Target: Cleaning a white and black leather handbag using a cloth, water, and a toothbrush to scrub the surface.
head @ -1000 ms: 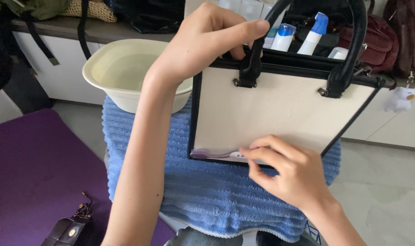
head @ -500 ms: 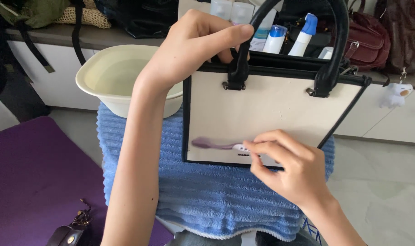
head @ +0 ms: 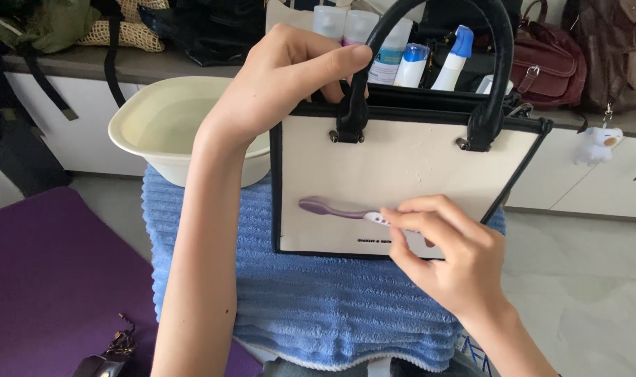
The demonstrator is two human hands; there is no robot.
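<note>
1. Toothbrush (head: 335, 209) — purple and white, it lies flat against the cream front panel of the tote bag (head: 394, 167), low on the panel. Its long axis runs nearly level, left to right, and the purple end points left.

2. Right hand (head: 450, 255) pinches the toothbrush at its right end between thumb and fingertips. The fingers are curled close together and cover that end, so I cannot tell what lies under them. This hand comes in from the lower right, so the brush reaches away from it toward the left.

3. Left hand (head: 290, 77) is closed over the top rim of the tote bag at the near black handle (head: 353, 98), fingers hooked over the edge and thumb to the front. It sits well above the toothbrush and apart from it — the right hand is the nearer one by far.

4. Bag stands upright on a blue ribbed towel (head: 318, 307), with bottles (head: 401, 56) showing above its opening.

5. Cream basin (head: 171, 126) rests just behind and to the left of the bag, partly on the towel.
</note>
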